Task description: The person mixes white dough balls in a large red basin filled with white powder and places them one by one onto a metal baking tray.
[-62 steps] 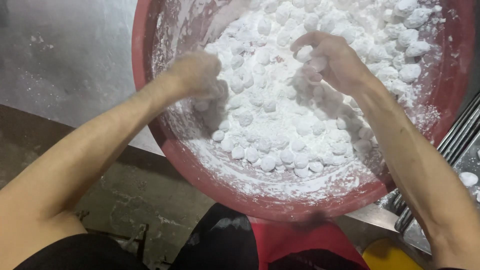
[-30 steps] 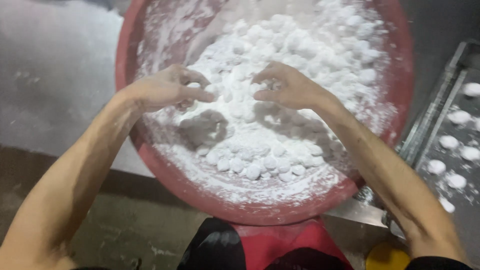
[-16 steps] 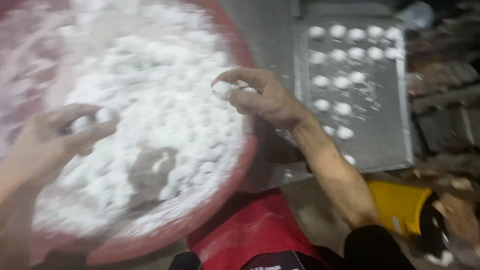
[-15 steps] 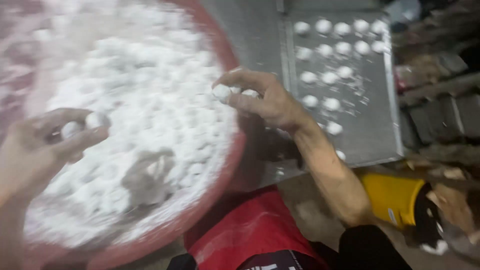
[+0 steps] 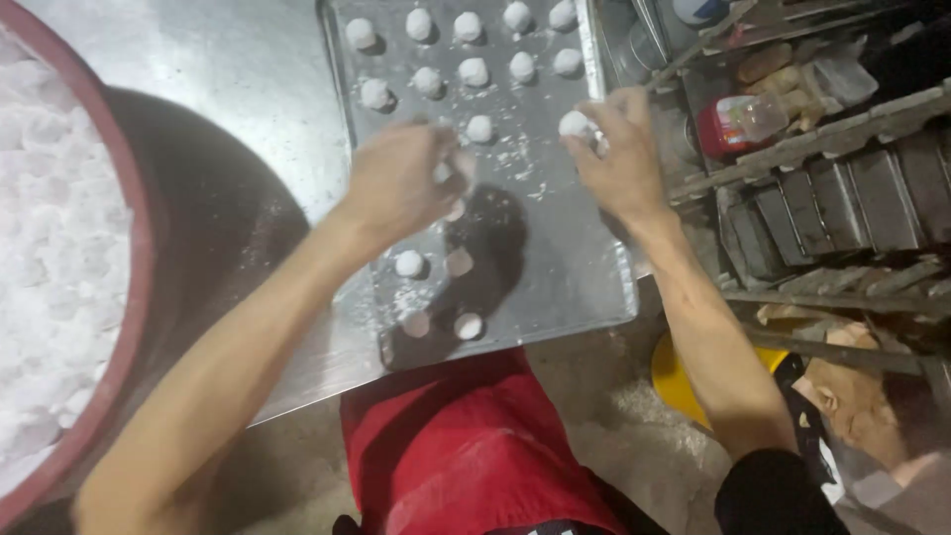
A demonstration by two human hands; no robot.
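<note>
white dough balls, silver tray, red basin

We see a metal tray on the steel table, with dough balls in rows at its far end and a few near its front edge. A large basin of floured balls sits left of it. Shelving stands to its right.

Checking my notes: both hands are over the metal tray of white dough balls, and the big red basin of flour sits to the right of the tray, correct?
Not quite. In the head view the basin sits left of the tray, not right. Both hands, left and right, are over the tray of balls.
</note>
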